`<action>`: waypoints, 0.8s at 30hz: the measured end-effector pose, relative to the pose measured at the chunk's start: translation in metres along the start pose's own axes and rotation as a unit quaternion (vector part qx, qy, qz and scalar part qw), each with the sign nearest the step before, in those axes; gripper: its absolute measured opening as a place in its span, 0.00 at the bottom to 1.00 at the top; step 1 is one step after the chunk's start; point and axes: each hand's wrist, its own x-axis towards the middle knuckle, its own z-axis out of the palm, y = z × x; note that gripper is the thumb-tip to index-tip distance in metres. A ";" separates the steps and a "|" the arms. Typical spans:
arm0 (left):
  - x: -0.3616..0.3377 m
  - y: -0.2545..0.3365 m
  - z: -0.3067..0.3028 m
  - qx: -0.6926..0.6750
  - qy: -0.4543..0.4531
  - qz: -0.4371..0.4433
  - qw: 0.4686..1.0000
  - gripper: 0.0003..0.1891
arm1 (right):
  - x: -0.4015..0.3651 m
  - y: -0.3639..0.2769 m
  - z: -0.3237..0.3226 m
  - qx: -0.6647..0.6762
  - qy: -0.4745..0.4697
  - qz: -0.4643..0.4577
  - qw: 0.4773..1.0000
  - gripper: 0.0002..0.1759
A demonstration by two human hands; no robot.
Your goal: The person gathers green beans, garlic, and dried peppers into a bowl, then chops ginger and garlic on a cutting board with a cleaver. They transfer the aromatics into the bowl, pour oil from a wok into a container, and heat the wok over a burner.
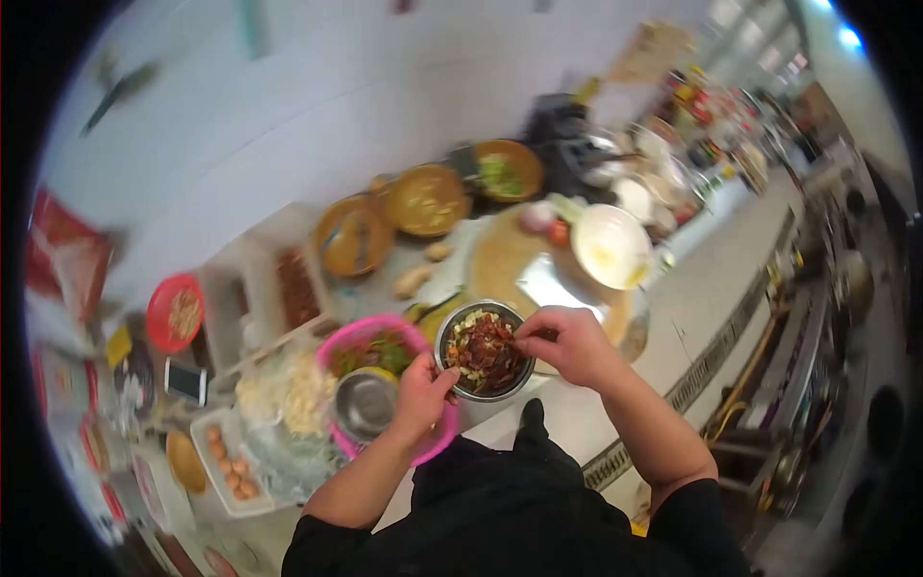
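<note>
A round metal bowl (484, 350) holds dark reddish pieces mixed with pale and green bits. My left hand (426, 394) grips its left rim, thumb over the edge. At the bowl's right rim, my right hand (560, 343) has its fingers pinched together over the food; whatever is between the fingertips is too small to name. Below and left of the bowl stands a pink basin (444, 440) with green leaves, and an empty metal bowl (366, 404) rests in it.
A round cutting board (490, 260) carries a cleaver (562, 287) and a white bowl (611, 247). Wooden bowls (428, 199) line the wall. To the left are a tray of eggs (231, 462), a phone (186, 381) and a red bowl (176, 312). A stove stands right.
</note>
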 end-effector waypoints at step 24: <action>0.031 -0.127 0.676 0.321 -0.353 0.197 0.856 0.08 | -0.477 0.381 -0.278 0.410 0.484 0.258 0.729 0.20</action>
